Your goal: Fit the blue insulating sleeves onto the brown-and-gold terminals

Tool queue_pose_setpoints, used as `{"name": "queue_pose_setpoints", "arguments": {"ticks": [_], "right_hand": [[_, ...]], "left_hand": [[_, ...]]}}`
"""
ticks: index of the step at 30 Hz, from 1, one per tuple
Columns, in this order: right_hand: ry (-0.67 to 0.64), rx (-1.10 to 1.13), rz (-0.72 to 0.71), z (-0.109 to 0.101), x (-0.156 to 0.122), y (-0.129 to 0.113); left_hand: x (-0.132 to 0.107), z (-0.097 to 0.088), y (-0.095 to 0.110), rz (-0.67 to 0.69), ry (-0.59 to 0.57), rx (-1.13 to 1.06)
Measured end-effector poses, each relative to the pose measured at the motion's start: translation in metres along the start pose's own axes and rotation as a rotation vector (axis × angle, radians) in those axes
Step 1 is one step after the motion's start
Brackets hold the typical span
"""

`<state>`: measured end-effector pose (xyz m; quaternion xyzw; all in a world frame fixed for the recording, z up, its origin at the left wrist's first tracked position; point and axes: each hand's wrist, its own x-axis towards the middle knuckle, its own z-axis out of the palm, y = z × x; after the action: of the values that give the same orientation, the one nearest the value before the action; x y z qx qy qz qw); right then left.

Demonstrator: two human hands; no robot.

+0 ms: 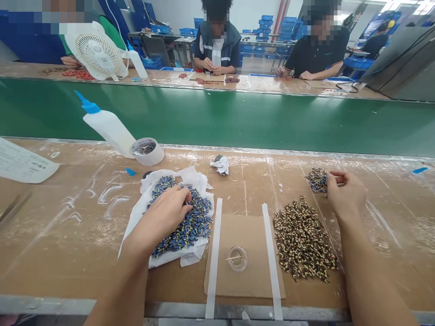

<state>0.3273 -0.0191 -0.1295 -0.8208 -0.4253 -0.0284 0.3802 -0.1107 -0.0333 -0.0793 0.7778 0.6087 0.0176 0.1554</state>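
Observation:
My left hand (pixel 170 206) rests on a heap of small blue and yellow pieces (pixel 190 231). Its fingers curl down into them, and what they pinch is hidden. White paper (pixel 136 217) lies under that heap. At the right, my right hand (pixel 346 192) has thumb and fingertips pinched together at the edge of a little pile of blue and dark pieces (pixel 316 180); anything between them is too small to name. Nearer me is a larger heap of curved black and yellow pieces (pixel 302 240).
Between the heaps, a cardboard sheet (pixel 244 283) held by white tape carries a small clear cup (pixel 242 267) with a thin stick. Behind are a tape roll (pixel 152 156), a white bottle (pixel 108 129) and crumpled tissue (pixel 221 165). Several people sit beyond the green belt (pixel 238 117).

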Motion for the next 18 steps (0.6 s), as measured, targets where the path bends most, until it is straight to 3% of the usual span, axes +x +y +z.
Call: {"name": "queue_pose_setpoints", "arguments": {"ticks": [9, 14, 18], "right_hand": [[-0.036, 0.126, -0.084, -0.001, -0.013, -0.016], [-0.093, 0.198, -0.088, -0.002, -0.016, -0.02], [-0.146, 0.25, -0.093, -0.001, -0.02, -0.022]], "left_hand": [[-0.001, -0.014, 0.001, -0.076, 0.097, -0.081], [-0.002, -0.02, -0.002, -0.206, 0.167, -0.127], [-0.001, -0.019, -0.001, -0.152, 0.268, -0.282]]}}
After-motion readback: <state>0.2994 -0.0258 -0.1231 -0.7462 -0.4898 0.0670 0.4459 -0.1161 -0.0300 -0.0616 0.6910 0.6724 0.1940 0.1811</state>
